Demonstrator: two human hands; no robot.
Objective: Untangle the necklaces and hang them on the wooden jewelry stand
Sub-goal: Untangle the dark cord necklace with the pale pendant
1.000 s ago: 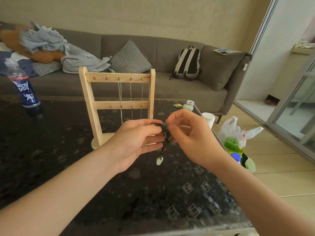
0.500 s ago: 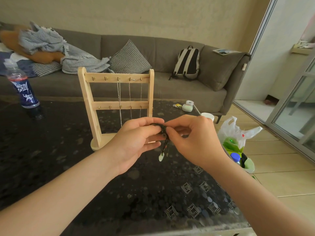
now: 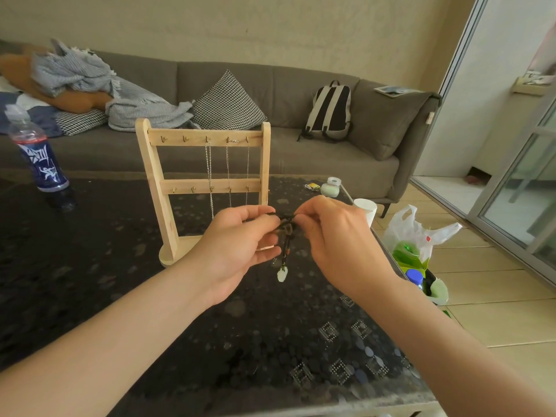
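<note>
A wooden jewelry stand (image 3: 156, 188) stands on the dark table (image 3: 90, 281), with thin silver chains (image 3: 209, 170) hanging from hooks on its top bar. In front of it, my left hand (image 3: 237, 248) and my right hand (image 3: 337, 239) both pinch a tangled black cord necklace (image 3: 286, 228) held above the table. Its pale green-white pendant (image 3: 282, 273) dangles below the knot between my hands. My fingers hide part of the cord.
A blue drink bottle (image 3: 39, 158) stands at the table's far left. A small jar (image 3: 330, 188) and a white cup (image 3: 365, 209) sit near the right edge. A plastic bag of bottles (image 3: 418, 245) lies on the floor to the right. A grey sofa (image 3: 301, 139) runs behind.
My right hand's fingers have shifted up along the knot and my hands sit closer together. The pendant hangs slightly lower and straighter than before.
</note>
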